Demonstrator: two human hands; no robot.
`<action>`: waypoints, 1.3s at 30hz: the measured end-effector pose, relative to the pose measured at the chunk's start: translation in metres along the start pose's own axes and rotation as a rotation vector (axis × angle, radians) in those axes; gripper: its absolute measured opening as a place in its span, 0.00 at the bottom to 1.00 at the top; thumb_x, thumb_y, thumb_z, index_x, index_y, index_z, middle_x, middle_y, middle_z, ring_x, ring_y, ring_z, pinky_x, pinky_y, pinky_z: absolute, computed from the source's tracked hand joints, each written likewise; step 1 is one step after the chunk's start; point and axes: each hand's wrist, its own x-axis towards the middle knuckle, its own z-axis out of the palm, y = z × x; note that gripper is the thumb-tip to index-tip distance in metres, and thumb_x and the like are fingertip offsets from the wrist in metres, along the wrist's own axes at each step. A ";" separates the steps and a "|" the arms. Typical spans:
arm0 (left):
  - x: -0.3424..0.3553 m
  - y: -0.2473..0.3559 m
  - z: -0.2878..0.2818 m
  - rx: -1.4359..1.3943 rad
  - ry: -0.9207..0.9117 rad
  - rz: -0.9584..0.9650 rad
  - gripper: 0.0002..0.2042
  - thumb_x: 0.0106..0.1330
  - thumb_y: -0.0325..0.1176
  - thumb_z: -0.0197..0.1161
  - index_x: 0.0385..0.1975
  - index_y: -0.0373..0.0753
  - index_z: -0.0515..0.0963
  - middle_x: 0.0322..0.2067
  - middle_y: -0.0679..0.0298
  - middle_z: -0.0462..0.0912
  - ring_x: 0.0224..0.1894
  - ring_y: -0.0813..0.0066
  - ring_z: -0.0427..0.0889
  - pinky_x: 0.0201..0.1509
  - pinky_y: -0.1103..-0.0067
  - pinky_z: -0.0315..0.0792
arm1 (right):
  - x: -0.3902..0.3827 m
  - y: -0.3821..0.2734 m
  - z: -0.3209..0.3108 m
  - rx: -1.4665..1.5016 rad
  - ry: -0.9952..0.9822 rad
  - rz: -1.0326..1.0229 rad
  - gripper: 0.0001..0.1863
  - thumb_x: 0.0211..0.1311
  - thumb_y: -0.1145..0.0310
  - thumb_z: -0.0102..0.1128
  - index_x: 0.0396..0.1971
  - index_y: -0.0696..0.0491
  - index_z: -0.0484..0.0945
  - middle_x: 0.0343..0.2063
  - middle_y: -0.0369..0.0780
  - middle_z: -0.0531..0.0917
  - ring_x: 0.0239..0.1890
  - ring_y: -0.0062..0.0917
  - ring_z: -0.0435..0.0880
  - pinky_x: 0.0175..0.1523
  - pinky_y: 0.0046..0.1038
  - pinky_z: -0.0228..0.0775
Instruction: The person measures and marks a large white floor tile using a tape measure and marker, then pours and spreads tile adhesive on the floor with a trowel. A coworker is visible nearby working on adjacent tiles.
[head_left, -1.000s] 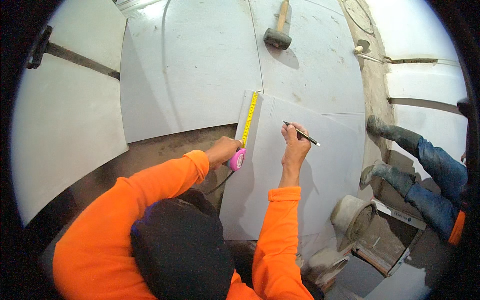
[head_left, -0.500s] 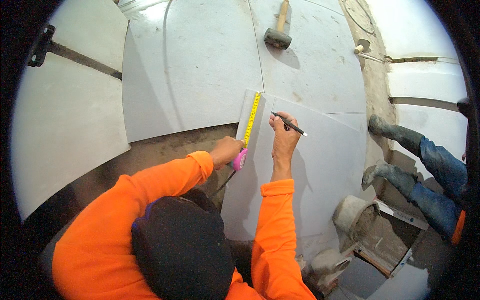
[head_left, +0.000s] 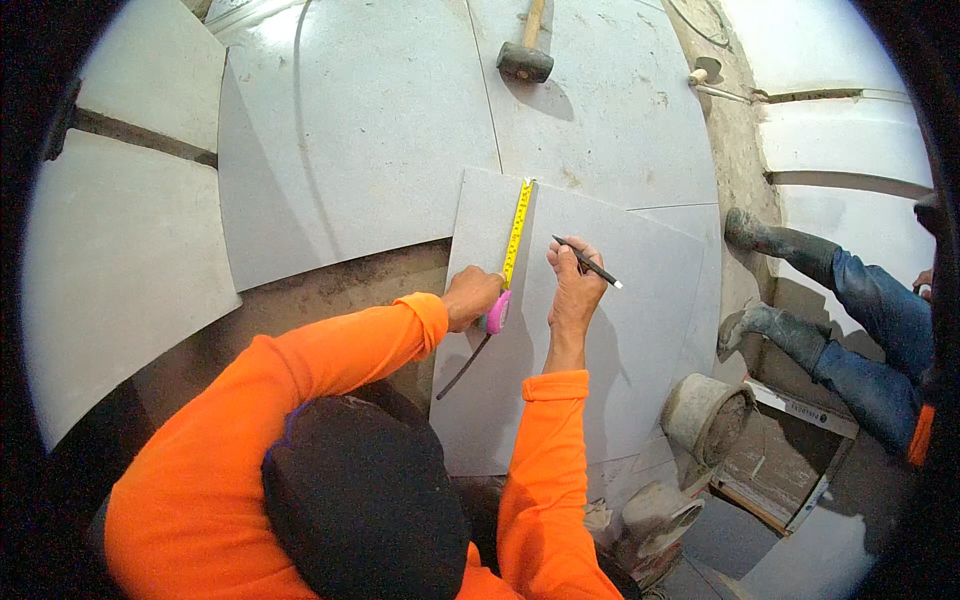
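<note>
My left hand (head_left: 472,298) is closed on a pink tape measure (head_left: 496,312). Its yellow blade (head_left: 516,232) is pulled out across a loose grey tile (head_left: 640,300), with the hook end at the tile's far edge. A dark strap hangs from the case onto the tile. To the right of the blade, my right hand (head_left: 576,290) pinches a black pencil (head_left: 590,263) with a white end. The pencil's tip points up and left, towards the blade and apart from it.
Beyond the loose tile, a mallet (head_left: 526,62) lies on laid grey tiles (head_left: 370,130). Bare ground (head_left: 340,285) shows in a gap at left. Nearer right are a mortar-crusted bucket (head_left: 708,415) and a second container (head_left: 655,520). A co-worker's boots (head_left: 775,240) stand at right.
My left hand and the tape measure have shifted right, farther in from the tile's left edge. My right hand, still with the pencil, has moved slightly right and nearer. The whole view has shifted a little.
</note>
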 end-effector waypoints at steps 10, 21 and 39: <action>-0.018 0.020 -0.002 -0.318 0.009 -0.100 0.23 0.71 0.42 0.55 0.49 0.24 0.80 0.47 0.38 0.83 0.44 0.45 0.86 0.44 0.55 0.77 | 0.029 -0.001 0.032 -0.255 -0.082 -0.129 0.11 0.65 0.75 0.65 0.45 0.62 0.81 0.37 0.43 0.86 0.38 0.24 0.87 0.46 0.25 0.81; -0.018 0.021 -0.002 -0.181 -0.014 -0.139 0.14 0.73 0.37 0.52 0.48 0.39 0.82 0.35 0.45 0.84 0.41 0.48 0.88 0.39 0.55 0.80 | 0.046 0.014 0.051 -0.563 0.010 -0.316 0.10 0.62 0.66 0.70 0.39 0.54 0.87 0.31 0.43 0.90 0.35 0.30 0.91 0.45 0.32 0.81; 0.000 0.002 0.014 0.024 -0.013 0.040 0.15 0.64 0.30 0.62 0.51 0.40 0.81 0.42 0.45 0.87 0.46 0.45 0.88 0.46 0.56 0.82 | 0.045 0.006 0.058 -0.665 -0.007 -0.346 0.09 0.61 0.65 0.70 0.39 0.51 0.87 0.33 0.43 0.90 0.36 0.34 0.90 0.45 0.35 0.81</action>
